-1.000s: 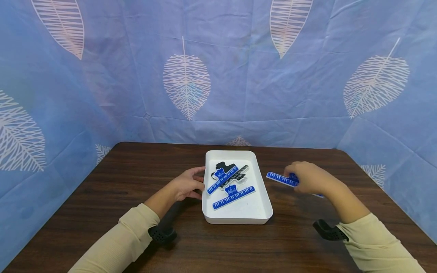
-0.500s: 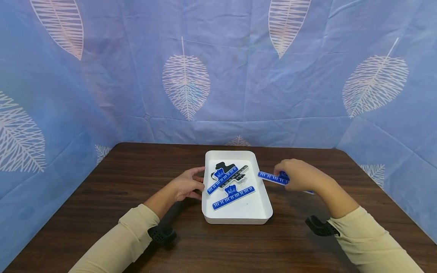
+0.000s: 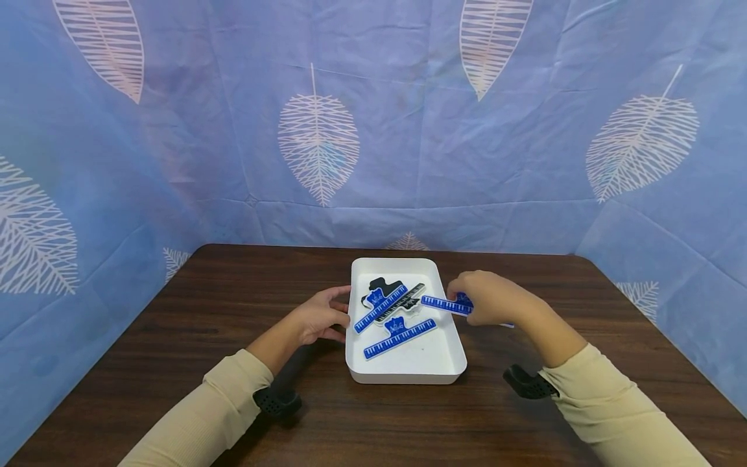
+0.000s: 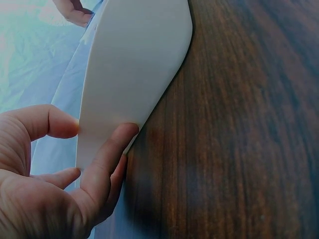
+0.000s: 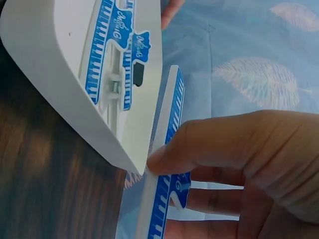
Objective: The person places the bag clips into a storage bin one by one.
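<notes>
My right hand (image 3: 498, 301) pinches a blue music page clip (image 3: 438, 304) printed with piano keys, its left end reaching over the right rim of a white tray (image 3: 403, 377). In the right wrist view the thumb presses one side of that clip (image 5: 175, 104), with other fingers behind it. My left hand (image 3: 318, 318) touches the tray's left outer wall with its fingertips, spread along the side in the left wrist view. Inside the tray lie two blue clips (image 3: 403, 338), a black keyboard-print clip (image 3: 417, 292) and a black shape (image 3: 382, 283) partly hidden under them.
The tray stands on a dark wood-grain table (image 3: 280, 266). Behind the table hangs a blue cloth (image 3: 397, 162) with white leaf prints. A black band (image 3: 277, 403) sits on each wrist, near the beige sleeves.
My right hand has moved left with the blue music page clip, from beside the tray to over its right rim. The left hand and the tray have stayed in place.
</notes>
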A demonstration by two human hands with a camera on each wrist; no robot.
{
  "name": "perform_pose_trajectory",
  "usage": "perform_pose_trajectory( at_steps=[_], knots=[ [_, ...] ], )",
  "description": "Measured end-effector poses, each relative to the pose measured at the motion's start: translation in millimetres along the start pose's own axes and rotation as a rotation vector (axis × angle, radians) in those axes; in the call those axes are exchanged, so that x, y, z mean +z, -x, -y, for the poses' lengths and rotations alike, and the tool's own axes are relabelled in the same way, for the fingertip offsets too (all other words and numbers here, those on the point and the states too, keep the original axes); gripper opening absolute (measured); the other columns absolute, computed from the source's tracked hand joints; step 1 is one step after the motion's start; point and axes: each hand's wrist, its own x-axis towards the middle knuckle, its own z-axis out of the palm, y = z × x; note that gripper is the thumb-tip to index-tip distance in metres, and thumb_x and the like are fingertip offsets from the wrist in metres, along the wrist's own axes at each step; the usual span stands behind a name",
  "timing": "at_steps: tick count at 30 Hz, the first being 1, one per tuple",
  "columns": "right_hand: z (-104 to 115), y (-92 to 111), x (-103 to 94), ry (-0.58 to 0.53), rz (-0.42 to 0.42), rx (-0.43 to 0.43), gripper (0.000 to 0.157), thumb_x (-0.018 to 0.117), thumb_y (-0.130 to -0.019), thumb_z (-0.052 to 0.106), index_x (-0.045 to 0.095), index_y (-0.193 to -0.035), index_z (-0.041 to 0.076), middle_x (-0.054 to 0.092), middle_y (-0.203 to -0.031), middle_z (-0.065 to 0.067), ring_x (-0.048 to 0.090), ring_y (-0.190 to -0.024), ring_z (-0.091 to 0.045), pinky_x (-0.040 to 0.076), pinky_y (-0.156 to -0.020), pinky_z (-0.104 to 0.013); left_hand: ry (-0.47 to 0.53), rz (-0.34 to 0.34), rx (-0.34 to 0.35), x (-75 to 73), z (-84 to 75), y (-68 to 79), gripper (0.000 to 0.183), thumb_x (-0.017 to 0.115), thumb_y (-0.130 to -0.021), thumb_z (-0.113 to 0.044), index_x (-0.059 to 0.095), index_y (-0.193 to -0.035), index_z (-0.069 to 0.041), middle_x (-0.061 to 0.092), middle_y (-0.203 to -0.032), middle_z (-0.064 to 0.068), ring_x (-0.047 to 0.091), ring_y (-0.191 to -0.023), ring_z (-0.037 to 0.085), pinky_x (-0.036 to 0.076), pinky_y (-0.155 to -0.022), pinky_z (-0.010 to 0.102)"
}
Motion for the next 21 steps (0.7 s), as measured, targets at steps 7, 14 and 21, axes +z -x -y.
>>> perform_pose_trajectory(
  at_steps=[7, 14, 21],
  knots=[
    [6, -12, 4.9, 0.05, 0.016, -0.031, 0.031, 0.07, -0.063, 0.005, 0.064, -0.092, 0.015, 0.058, -0.09, 0.002, 0.048, -0.074, -0.013, 0.045, -0.069, -0.032, -0.005, -0.002, -0.005, 0.4, 0.0, 0.6, 0.081, 0.06, -0.07, 0.011, 0.025, -0.138, -0.015, 0.039, -0.121, 0.025, 0.059, -0.089, 0.034, 0.05, -0.065, 0.046],
    [17, -25, 7.8, 0.068, 0.051, -0.026, 0.034, 0.074, -0.062, 0.01, 0.065, -0.094, 0.019, 0.06, -0.095, 0.003, 0.051, -0.082, -0.013, 0.045, -0.08, -0.037, -0.002, 0.009, 0.005, 0.2, -0.8, 0.9, 0.082, 0.058, -0.07, 0.012, 0.023, -0.139, -0.013, 0.038, -0.12, 0.025, 0.059, -0.088, 0.033, 0.05, -0.065, 0.046],
    [30, -39, 11.8, 0.057, 0.055, -0.061, 0.031, 0.073, -0.063, 0.01, 0.066, -0.092, 0.018, 0.061, -0.097, 0.004, 0.053, -0.087, -0.013, 0.044, -0.083, -0.036, -0.002, 0.013, 0.006, 0.5, -1.8, 1.7, 0.082, 0.057, -0.07, 0.011, 0.022, -0.14, -0.013, 0.038, -0.121, 0.025, 0.058, -0.087, 0.033, 0.05, -0.065, 0.046]
  ],
)
